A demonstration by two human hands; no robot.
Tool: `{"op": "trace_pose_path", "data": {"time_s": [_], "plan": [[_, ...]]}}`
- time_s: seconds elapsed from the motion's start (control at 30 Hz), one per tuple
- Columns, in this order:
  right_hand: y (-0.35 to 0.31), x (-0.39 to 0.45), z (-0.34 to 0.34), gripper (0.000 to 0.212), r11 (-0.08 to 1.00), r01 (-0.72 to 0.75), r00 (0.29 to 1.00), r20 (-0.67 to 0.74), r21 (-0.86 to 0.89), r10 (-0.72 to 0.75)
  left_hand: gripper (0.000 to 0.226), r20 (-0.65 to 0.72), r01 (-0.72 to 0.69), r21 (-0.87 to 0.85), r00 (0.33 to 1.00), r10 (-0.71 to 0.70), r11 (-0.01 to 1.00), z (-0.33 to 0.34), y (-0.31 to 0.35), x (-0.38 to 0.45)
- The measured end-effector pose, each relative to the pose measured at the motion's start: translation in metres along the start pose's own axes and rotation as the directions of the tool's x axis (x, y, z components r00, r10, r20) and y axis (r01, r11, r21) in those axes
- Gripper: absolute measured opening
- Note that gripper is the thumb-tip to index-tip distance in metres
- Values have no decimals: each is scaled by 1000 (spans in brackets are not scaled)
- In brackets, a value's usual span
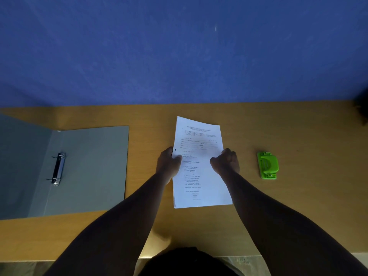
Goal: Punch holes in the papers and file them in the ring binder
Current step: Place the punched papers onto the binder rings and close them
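A stack of printed white papers [199, 172] is in the middle of the wooden table, held by both hands. My left hand [168, 165] grips its left edge, next to a punched hole. My right hand [226, 163] grips its right edge with the fingers curled. A grey ring binder [89, 166] lies open flat at the left, its metal ring mechanism [58, 169] showing along the spine. A small green hole punch [267, 165] rests on the table to the right of my right hand, apart from the papers.
The wooden table [298, 196] runs up to a blue wall [179, 46] at the back. Its front edge is near my body at the bottom. A dark object [361, 108] shows at the far right edge.
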State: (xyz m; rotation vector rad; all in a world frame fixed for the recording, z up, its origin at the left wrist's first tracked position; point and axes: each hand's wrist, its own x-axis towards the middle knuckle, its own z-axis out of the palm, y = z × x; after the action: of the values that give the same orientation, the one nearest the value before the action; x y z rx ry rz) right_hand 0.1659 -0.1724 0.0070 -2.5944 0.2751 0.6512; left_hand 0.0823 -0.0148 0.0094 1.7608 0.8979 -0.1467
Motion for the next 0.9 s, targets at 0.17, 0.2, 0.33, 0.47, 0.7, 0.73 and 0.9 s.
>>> {"op": "trace_pose_path", "data": {"time_s": [0.17,0.2,0.33,0.47,0.7,0.73,0.9], "plan": [[3,7,-2,57,998,18,1000,-6,59,-18,26,21,20,-45,1000,-19,999,-4,3,3],[3,8,-3,60,997,25,1000,-8,74,-24,26,22,26,-61,999,-24,998,-6,4,4],[3,9,-2,68,988,36,999,-33,152,-32,27,19,58,-121,998,-56,991,-19,4,4],[-4,8,-4,62,952,-4,996,89,306,-25,29,-6,74,-149,997,-75,986,-37,2,0],[-29,-9,9,32,869,-32,957,267,493,-116,28,-57,101,-181,992,-113,978,-80,-19,-1],[-34,-12,12,29,867,-32,952,279,497,-125,27,-66,106,-180,991,-120,978,-88,-22,0],[-60,-34,38,19,842,-18,943,290,540,-166,28,-83,82,-166,992,-97,983,-130,-40,-3]]}}
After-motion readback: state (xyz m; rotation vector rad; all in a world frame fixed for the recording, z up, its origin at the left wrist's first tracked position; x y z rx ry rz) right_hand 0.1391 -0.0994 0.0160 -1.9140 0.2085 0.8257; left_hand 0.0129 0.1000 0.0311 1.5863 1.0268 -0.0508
